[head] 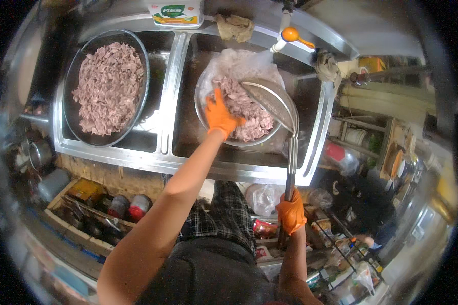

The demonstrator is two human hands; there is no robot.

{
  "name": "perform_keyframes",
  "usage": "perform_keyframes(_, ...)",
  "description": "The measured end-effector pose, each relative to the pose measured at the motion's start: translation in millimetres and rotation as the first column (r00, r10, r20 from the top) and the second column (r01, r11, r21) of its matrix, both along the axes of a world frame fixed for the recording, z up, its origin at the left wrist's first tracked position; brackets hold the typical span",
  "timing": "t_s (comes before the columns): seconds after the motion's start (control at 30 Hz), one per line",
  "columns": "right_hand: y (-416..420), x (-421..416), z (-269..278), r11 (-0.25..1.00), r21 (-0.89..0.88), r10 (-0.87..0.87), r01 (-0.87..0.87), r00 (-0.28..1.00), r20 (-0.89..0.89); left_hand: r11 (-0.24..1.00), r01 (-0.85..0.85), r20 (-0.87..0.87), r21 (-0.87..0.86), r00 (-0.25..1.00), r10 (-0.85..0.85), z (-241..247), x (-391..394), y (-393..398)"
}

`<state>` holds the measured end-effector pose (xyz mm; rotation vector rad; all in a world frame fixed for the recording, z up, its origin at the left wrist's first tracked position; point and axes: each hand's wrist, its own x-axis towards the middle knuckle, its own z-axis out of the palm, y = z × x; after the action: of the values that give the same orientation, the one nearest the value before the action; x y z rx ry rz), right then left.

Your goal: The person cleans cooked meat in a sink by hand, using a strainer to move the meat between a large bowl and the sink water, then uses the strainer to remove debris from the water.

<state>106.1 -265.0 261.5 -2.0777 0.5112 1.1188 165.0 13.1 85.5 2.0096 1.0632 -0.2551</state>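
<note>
My left hand (220,116), in an orange glove, lies with fingers apart on pinkish sliced meat (257,127) in a round metal bowl (200,114). Frothy water fills the bowl's far part. My right hand (291,213), also gloved in orange, grips the long metal handle (292,164) of a mesh strainer (271,100). The strainer's head is tilted over the bowl's right side, against the meat. A faucet with an orange knob (290,34) stands above the bowl's far edge. In the left basin, a large round strainer or bowl (147,76) holds more sliced meat (108,89).
A metal divider (170,91) separates the two sink basins. Behind them stand a white tub (175,13) and a crumpled brown cloth (234,28); another cloth (327,66) hangs at the right corner. Crates with bottles (139,207) lie below left, with shelves of packages below right.
</note>
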Motion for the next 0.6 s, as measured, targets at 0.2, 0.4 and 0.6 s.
perform_keyframes(0.2,53,-3,-39,0.787,-0.421,0.435,-0.451,0.89,-0.139,0.994,0.111,-0.284,0.012,0.953,-0.104,-27,3,-27)
perform_keyframes(0.4,53,14,-44,0.989,-0.061,0.129,-0.133,0.989,-0.07,0.964,-0.244,-0.06,-0.11,0.969,0.238,-77,15,-28)
perform_keyframes(0.6,43,22,-32,0.999,0.0,-0.045,0.046,0.995,0.092,0.579,-0.545,-0.033,-0.606,0.745,0.666,-93,0,-12)
